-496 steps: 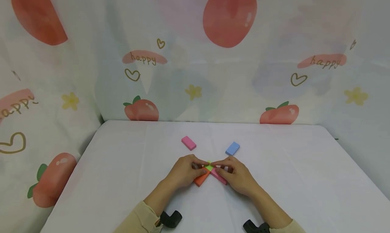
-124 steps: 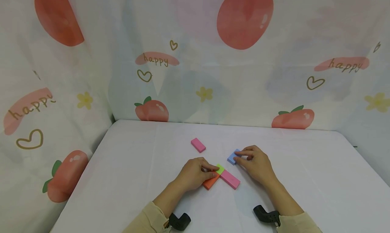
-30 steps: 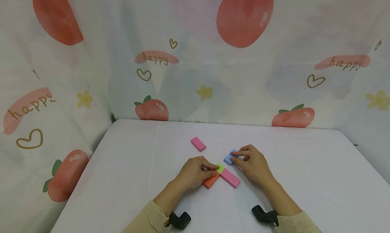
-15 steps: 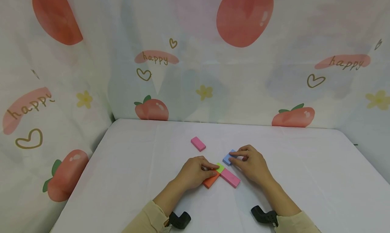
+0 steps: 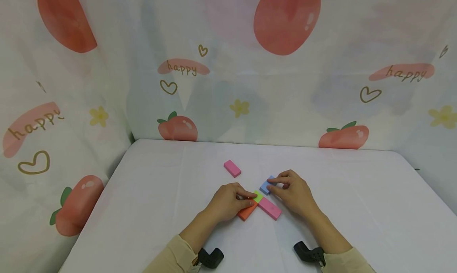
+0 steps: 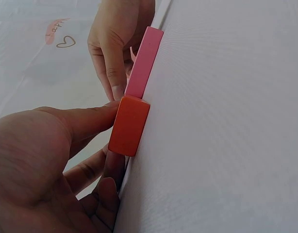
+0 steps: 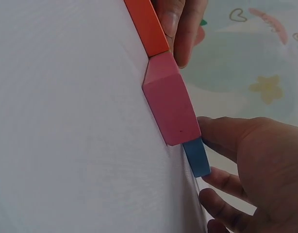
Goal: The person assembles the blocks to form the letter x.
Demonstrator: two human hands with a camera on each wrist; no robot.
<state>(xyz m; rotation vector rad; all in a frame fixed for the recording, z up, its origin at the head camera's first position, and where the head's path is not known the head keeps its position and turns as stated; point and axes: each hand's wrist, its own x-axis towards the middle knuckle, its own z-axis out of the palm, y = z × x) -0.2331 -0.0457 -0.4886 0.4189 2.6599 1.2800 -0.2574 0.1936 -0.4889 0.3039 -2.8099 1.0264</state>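
Observation:
On the white table, an orange block (image 5: 247, 213) and a longer pink block (image 5: 270, 208) lie in a V, meeting at a small lime-green block (image 5: 258, 197). My left hand (image 5: 226, 203) pinches the orange block, with a fingertip at the green one. In the left wrist view the thumb lies on the orange block (image 6: 130, 127) and other fingers on its far side. My right hand (image 5: 294, 191) holds a blue block (image 5: 265, 187) between thumb and fingers, just beyond the green block. The right wrist view shows the blue block (image 7: 196, 158) partly hidden behind the pink one.
A second pink block (image 5: 232, 168) lies alone farther back, left of the blue one. A patterned cloth (image 5: 221, 74) hangs behind the white table (image 5: 143, 185). Black devices (image 5: 211, 258) sit at both wrists.
My right hand has left the near pink block for the blue block, which has slid left toward the green one. Over the last second the left hand stays put at the orange block.

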